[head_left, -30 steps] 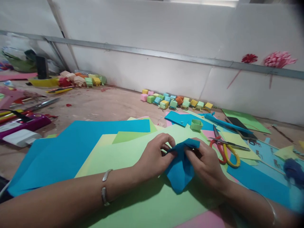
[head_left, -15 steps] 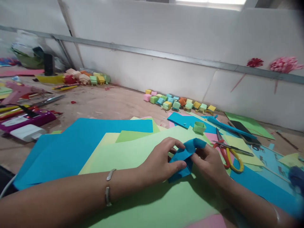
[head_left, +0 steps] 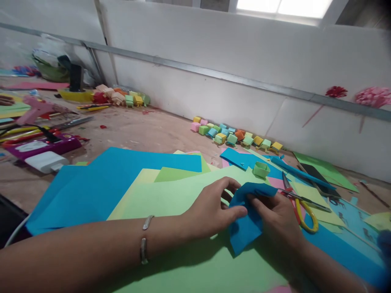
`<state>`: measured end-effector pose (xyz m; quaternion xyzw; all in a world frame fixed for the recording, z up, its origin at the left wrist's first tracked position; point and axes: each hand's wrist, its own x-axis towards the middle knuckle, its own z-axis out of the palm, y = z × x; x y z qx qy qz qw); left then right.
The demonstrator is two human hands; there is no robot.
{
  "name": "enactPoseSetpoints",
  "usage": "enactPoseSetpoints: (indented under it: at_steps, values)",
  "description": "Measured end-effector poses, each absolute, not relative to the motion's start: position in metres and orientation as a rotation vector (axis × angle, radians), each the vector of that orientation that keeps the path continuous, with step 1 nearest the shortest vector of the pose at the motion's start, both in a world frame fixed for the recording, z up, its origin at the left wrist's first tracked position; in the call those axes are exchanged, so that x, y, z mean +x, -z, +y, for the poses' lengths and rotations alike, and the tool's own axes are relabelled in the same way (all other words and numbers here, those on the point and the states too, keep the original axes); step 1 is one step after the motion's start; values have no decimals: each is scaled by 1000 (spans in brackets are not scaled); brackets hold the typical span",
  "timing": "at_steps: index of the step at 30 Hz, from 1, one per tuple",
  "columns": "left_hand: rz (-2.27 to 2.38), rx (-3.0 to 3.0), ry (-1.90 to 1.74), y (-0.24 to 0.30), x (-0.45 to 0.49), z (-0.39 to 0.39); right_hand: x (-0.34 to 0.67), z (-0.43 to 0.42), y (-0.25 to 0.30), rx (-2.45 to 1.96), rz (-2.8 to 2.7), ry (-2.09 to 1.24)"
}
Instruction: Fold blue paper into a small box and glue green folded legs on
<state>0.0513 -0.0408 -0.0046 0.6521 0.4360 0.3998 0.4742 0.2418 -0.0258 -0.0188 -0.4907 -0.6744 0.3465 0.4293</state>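
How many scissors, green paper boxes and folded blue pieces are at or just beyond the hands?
Folded blue paper piece, pinched by left hand and right hand: 1
Green paper box: 1
Scissors: 1
Total: 3

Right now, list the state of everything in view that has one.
blue paper, partly folded, pinched by both hands.
left hand, gripping its left edge.
right hand, gripping its right side.
scissors, lying flat, untouched.
green paper box, upright, open-topped.
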Motion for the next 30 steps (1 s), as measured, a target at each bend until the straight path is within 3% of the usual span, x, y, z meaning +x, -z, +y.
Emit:
enactPoseSetpoints:
  at_steps: [15, 24, 30]
  values:
    - [1147, 1596, -1034, 12, 51, -33, 241, -30, 17, -1218, -1999, -700]
    - [1016, 1503, -1065, 9, 53, -41, 240, -32, 15, -1219, -1908, -603]
    - [854, 1410, -946, 6, 54, -45, 243, -21, 14, -1193, -1633, -1114]
